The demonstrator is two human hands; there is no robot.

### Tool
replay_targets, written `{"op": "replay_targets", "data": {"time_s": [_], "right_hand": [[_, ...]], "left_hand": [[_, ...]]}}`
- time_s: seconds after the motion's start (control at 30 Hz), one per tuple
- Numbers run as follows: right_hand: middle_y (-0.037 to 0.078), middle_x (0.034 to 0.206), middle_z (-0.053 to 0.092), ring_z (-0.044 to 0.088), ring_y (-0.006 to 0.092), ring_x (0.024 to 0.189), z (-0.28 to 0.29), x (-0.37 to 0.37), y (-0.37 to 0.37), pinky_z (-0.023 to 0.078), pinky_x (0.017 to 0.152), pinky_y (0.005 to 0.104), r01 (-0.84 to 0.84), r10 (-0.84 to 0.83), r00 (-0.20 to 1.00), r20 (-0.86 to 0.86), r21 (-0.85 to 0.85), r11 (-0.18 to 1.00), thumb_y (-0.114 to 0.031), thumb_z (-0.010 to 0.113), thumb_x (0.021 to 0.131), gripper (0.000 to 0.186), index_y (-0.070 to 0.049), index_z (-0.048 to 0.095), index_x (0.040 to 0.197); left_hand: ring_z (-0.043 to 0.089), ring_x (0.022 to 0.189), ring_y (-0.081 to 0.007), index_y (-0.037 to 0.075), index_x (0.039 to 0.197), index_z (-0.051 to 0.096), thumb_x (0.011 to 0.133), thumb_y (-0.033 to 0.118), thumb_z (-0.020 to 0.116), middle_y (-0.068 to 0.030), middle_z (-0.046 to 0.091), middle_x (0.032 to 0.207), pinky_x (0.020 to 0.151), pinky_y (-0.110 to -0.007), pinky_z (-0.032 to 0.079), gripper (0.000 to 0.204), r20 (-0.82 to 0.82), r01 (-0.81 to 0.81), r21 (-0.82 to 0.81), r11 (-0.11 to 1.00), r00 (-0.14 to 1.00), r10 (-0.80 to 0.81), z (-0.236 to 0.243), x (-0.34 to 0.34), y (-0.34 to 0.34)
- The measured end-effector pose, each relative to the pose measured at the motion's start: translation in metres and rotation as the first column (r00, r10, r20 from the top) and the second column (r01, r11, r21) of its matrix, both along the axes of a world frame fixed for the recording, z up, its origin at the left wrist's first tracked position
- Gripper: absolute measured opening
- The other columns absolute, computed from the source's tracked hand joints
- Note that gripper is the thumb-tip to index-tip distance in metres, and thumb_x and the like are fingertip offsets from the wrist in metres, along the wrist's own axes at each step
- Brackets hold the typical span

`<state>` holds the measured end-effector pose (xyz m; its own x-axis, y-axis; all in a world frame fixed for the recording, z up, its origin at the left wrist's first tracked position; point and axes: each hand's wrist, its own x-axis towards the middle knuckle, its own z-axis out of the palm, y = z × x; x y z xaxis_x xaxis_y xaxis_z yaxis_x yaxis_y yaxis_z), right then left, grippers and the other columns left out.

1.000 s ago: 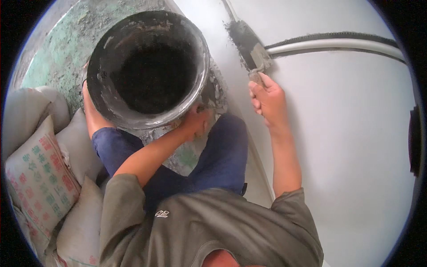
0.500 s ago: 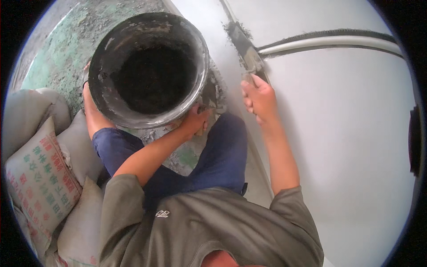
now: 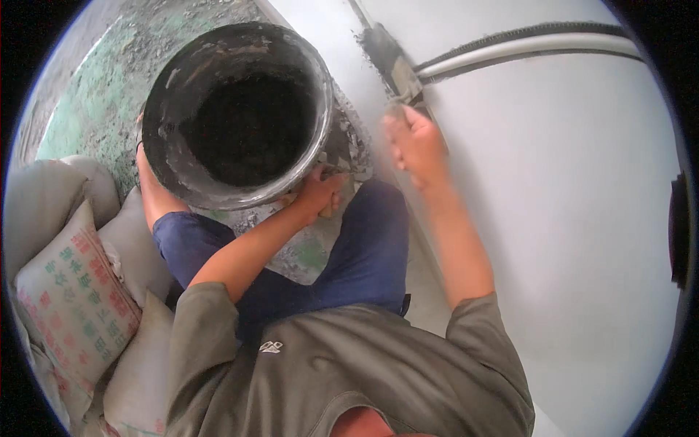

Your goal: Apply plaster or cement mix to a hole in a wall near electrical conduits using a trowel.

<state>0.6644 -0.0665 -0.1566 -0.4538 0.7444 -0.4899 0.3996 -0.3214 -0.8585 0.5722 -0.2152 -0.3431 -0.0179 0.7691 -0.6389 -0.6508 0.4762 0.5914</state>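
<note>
My right hand [image 3: 421, 144], slightly blurred, is closed around the handle of a trowel [image 3: 405, 79]. Its blade lies against the pale wall, over a groove smeared with dark grey mortar [image 3: 380, 48]. Lower and further left, my left hand [image 3: 320, 194] grips a short tan handle [image 3: 328, 210]; the rest of that tool is mostly hidden, and I cannot tell its kind. Right behind this hand, a large black bucket [image 3: 166, 138] leans toward me between my legs. Deep inside it is dark, so its contents do not show clearly.
Several filled woven sacks [image 3: 80, 291] are heaped at my left. A white pipe [image 3: 539, 49] runs in a channel across the pale wall [image 3: 553, 211] on the right. Rubble and mortar crumbs [image 3: 353, 142] lie along the wall's foot, on a dusty green floor [image 3: 87, 120].
My right hand and the trowel have shifted slightly up and left in the picture, along the groove. My left hand stays about where it was beside the bucket.
</note>
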Motion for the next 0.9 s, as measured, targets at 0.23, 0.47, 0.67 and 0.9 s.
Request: {"op": "replay_targets", "data": {"time_s": [0.23, 0.47, 0.67, 0.9], "right_hand": [[-0.004, 0.070, 0.052, 0.044, 0.0018, 0.049, 0.012, 0.035, -0.019, 0.033, 0.038, 0.0187, 0.097, -0.097, 0.995, 0.030, -0.005, 0.995, -0.017, 0.068, 0.090, 0.040, -0.001, 0.057, 0.125], [-0.004, 0.067, 0.051, 0.043, 0.0026, 0.047, -0.032, 0.018, -0.004, 0.034, 0.038, 0.0209, 0.053, -0.055, 0.998, -0.030, -0.079, 0.995, -0.016, 0.070, 0.089, 0.036, 0.000, 0.059, 0.119], [-0.003, 0.068, 0.053, 0.044, 0.0031, 0.048, -0.020, 0.046, -0.021, 0.033, 0.038, 0.0200, 0.165, -0.166, 0.986, 0.000, -0.035, 0.986, -0.013, 0.070, 0.088, 0.042, 0.001, 0.057, 0.126], [-0.002, 0.068, 0.052, 0.045, 0.0036, 0.049, -0.002, 0.045, -0.050, 0.035, 0.040, 0.0210, 0.120, -0.114, 0.991, 0.074, -0.079, 0.990, -0.017, 0.068, 0.091, 0.043, 0.001, 0.055, 0.128]], "left_hand": [[0.051, 0.056, -0.0130, 0.007, 0.114, 0.047, 0.094, 0.020, 0.061, -0.0036, 0.055, 0.074, 0.047, -0.030, 0.043, 0.028, 0.037, -0.044, -0.035, 0.998, 0.998, 0.045, 0.000, -0.004, -0.005], [0.051, 0.056, -0.0135, 0.007, 0.116, 0.046, 0.095, 0.021, 0.061, -0.0043, 0.056, 0.078, 0.048, -0.030, 0.043, 0.029, 0.025, 0.022, -0.049, 0.999, 0.999, -0.021, -0.008, 0.001, -0.005], [0.052, 0.056, -0.0135, 0.003, 0.114, 0.050, 0.093, 0.018, 0.061, -0.0044, 0.054, 0.073, 0.047, -0.031, 0.045, 0.028, 0.057, -0.087, -0.123, 0.989, 0.994, 0.094, -0.015, -0.004, -0.013], [0.052, 0.054, -0.0138, 0.005, 0.108, 0.049, 0.092, 0.016, 0.062, -0.0047, 0.054, 0.072, 0.048, -0.031, 0.045, 0.024, 0.005, -0.024, -0.065, 0.998, 1.000, 0.024, -0.006, -0.003, -0.007]]}}
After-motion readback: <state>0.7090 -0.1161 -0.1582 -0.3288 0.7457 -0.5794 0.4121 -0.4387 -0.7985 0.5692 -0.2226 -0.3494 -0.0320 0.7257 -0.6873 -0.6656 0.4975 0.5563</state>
